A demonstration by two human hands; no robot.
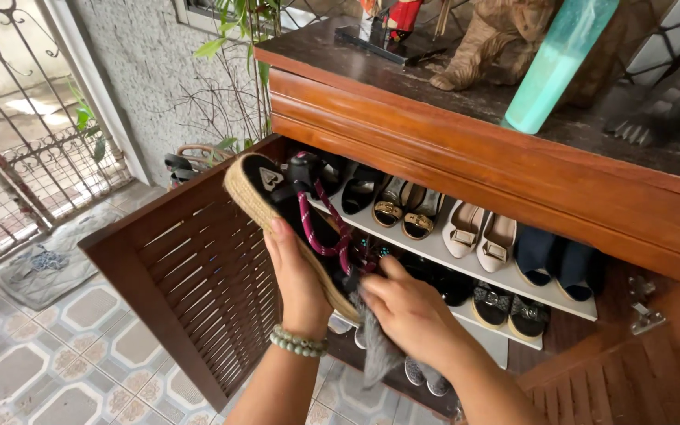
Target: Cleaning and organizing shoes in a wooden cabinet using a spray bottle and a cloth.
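The left hand [297,275] grips a black wedge sandal with a woven straw-coloured sole and dark red cord straps [293,212] from underneath, holding it tilted in front of the open wooden shoe cabinet [466,134]; the sandal's heel end is hidden behind the right hand [411,311]. That hand is closed on a grey fluffy cloth [375,346] pressed against the sandal, and the cloth's lower end hangs down, covering part of the bottom shelf. The white shelves [513,279] hold pairs of black, gold-buckled and beige shoes; the lower rows sit in shadow and are hard to make out. The slatted cabinet door [198,275] stands open on the left. On top, a turquoise bottle [556,67] is cut off by the frame edge beside a brown carved figure [497,39].
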